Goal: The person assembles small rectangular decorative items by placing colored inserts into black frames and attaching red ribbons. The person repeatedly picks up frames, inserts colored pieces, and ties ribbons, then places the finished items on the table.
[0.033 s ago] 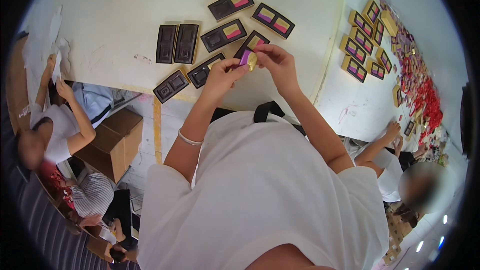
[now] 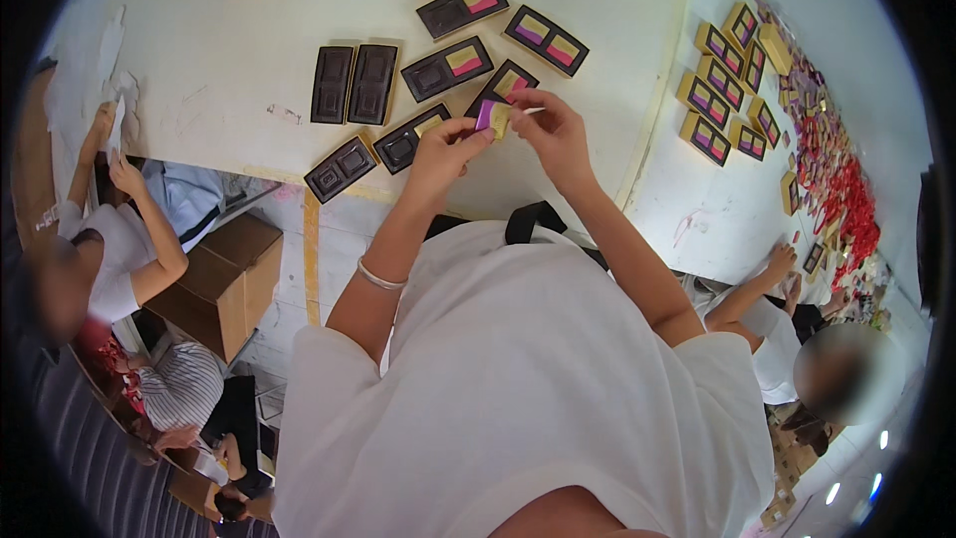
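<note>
A small purple-and-gold wrapped piece is pinched at its left side between the thumb and fingers of my left hand. My right hand has its thumb and fingertips closed at the gold right edge of this piece. Just beyond lies a dark two-compartment tray box with a pink-and-gold piece in it, partly covered by my hands. Left of my hands sits another tray box with a gold-topped piece, and beside that a tray box shows two bare dark compartments.
Several half-filled tray boxes and one filled box lie farther back, beside two dark trays. Filled boxes and a heap of red wrapped pieces are on the right. Co-workers sit both sides; a cardboard box stands lower left.
The wrapped piece has turned a little, so its gold part looks flatter and squarer. My right fingertips have shifted slightly; my left hand keeps its grip.
</note>
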`<state>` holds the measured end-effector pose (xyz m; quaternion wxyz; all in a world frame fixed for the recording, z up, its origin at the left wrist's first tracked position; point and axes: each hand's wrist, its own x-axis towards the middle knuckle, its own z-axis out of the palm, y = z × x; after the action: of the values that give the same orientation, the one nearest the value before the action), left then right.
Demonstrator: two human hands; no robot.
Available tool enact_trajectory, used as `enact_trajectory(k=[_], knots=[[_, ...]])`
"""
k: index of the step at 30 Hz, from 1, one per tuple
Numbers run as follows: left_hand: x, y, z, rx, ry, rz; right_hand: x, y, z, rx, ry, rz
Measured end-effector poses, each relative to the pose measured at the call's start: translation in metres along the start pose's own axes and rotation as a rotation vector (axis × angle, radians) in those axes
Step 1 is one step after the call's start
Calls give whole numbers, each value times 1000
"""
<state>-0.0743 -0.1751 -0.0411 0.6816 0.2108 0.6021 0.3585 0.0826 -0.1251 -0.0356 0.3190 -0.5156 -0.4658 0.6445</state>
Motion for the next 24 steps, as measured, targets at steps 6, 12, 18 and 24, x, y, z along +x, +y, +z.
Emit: enact_trajectory(k=[6,12,18,24], knots=[[4,-55,27,425,259,452,-19,30,0,-228,-27,-59],[6,-57,27,380,238,429,1,29,-2,-562,-194,-288],[13,-47,29,364,183,326,16,18,-1,-565,-324,-275],[1,-29,13,1095,460,439,45,20,-12,-1137,-522,-839]])
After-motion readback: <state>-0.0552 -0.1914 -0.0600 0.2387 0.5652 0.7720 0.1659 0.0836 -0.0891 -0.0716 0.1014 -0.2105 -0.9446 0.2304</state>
